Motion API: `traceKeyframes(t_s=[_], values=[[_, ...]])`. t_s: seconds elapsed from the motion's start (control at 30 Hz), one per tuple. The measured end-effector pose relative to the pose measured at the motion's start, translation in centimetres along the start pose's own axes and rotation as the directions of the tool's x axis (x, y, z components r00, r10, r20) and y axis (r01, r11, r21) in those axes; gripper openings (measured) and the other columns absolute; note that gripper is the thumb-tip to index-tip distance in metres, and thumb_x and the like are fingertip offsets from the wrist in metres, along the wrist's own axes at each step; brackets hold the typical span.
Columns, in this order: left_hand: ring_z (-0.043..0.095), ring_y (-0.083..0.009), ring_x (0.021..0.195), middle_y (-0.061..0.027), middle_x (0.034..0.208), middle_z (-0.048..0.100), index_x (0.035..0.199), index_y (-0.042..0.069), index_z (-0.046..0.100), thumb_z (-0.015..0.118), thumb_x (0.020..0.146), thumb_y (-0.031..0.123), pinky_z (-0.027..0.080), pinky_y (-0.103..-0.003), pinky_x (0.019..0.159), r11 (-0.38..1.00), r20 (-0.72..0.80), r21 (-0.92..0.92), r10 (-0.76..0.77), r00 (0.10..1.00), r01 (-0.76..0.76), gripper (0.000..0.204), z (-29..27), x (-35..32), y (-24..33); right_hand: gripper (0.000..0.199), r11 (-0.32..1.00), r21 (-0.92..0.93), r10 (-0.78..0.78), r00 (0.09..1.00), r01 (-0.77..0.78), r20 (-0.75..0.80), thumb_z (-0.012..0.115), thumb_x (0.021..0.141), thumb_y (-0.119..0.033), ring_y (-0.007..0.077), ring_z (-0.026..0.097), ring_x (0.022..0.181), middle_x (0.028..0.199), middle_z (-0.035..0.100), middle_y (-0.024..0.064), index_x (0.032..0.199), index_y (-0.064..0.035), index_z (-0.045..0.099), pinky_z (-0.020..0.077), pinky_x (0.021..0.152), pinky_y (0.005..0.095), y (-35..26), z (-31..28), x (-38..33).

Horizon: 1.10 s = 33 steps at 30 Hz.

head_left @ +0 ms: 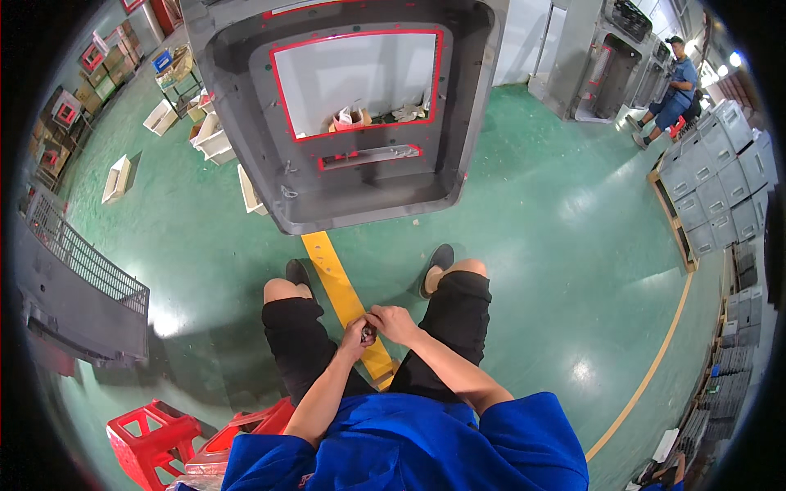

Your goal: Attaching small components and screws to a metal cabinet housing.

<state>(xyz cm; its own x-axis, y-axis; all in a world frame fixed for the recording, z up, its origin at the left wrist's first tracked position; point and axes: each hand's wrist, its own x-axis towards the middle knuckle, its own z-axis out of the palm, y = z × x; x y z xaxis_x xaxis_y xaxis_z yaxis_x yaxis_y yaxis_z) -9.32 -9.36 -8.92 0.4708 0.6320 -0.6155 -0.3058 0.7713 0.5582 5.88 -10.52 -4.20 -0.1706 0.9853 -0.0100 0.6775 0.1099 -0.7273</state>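
Hands met low in the middle of the view, between the seated person's knees. The left hand [358, 334] and the right hand [395, 322] were pressed together around a small dark part [368, 333], the fingers of both curled shut on it from either side — a two-handed pinch of the kind that suits something too small to steady with one. What the part was could not be made out; it was mostly hidden by the fingers.

The person sat in black shorts and a blue shirt, feet in dark shoes planted either side of a yellow floor line [340, 282] on the green floor [532, 245]. That spread stance left an open lap, so the work sat close to the body and right under the eyes.

Just beyond the feet stood a large grey moulded panel [360, 176] with a red-edged window opening [352, 82] and a narrow red-trimmed slot [370, 156] below it — near enough to be reached from the seat, its open face turned toward the person. Through the opening a few small items lay on a ledge.

Red plastic stools [155, 438] stood near left, beside the person's hip. A dark wire-grille panel [82, 286] lay farther left, white trays [214, 139] were scattered on the floor at far left, and grey crates [720, 176] were stacked at far right, where another person [673, 90] worked well apart.
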Motion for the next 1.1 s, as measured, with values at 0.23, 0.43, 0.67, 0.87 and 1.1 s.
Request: traceKeyframes(t_s=[0.23,0.43,0.67,0.87,1.1], values=[[0.038,-0.0083,0.043,-0.0006,0.061,0.044,0.082,0.007,0.056,0.043,0.09,0.02,0.025,-0.021,0.036,1.0,0.001,-0.006,-0.011,1.0,0.011,0.02,-0.1,-0.3,0.3,0.022,0.999,0.034,0.006,1.0,-0.006,0.011,0.053,0.089,-0.025,0.0386,0.06,0.072,0.074,0.061,0.0191,0.086,-0.0031,0.055,0.0466,0.061,0.0455,0.1,0.5,0.2],[0.036,-0.0076,0.043,-0.0001,0.061,0.043,0.08,0.008,0.054,0.043,0.091,0.02,0.025,-0.02,0.036,1.0,-0.009,-0.006,-0.03,0.999,0.03,0.019,-0.3,-0.2,0.4,0.021,1.0,0.002,0.021,0.998,-0.021,0.052,0.052,0.089,-0.024,0.0392,0.06,0.073,0.075,0.061,0.0195,0.088,-0.0031,0.055,0.0465,0.062,0.0462,0.1,0.6,0.3],[0.036,-0.0085,0.043,-0.0006,0.062,0.042,0.079,0.008,0.05,0.042,0.092,0.022,0.025,-0.021,0.036,0.999,-0.05,0.027,-0.018,0.999,0.019,0.021,-0.4,0.1,0.1,0.023,0.998,0.053,0.019,0.999,-0.021,0.044,0.051,0.09,-0.025,0.0389,0.061,0.076,0.078,0.063,0.0192,0.09,-0.0036,0.058,0.0473,0.064,0.0462,0.0,0.4,0.2],[0.036,-0.0089,0.042,-0.0009,0.06,0.041,0.073,0.009,0.046,0.043,0.092,0.022,0.025,-0.022,0.037,1.0,0.03,0.011,-0.002,1.0,0.001,0.024,-0.6,0.4,-0.1,0.026,0.987,0.148,0.055,0.997,-0.063,0.057,0.05,0.091,-0.027,0.0382,0.061,0.076,0.078,0.063,0.0181,0.092,-0.0032,0.06,0.0468,0.065,0.0452,0.3,0.2,0.3],[0.035,-0.0089,0.041,-0.0009,0.058,0.041,0.071,0.009,0.045,0.043,0.092,0.022,0.024,-0.022,0.036,1.0,0.012,0.005,0.002,1.0,-0.002,0.025,0.0,0.4,-0.2,0.027,0.985,0.153,0.069,0.994,-0.082,0.091,0.05,0.091,-0.027,0.0382,0.061,0.075,0.077,0.063,0.0188,0.092,-0.0032,0.062,0.0468,0.064,0.045,0.4,-0.3,0.4]])
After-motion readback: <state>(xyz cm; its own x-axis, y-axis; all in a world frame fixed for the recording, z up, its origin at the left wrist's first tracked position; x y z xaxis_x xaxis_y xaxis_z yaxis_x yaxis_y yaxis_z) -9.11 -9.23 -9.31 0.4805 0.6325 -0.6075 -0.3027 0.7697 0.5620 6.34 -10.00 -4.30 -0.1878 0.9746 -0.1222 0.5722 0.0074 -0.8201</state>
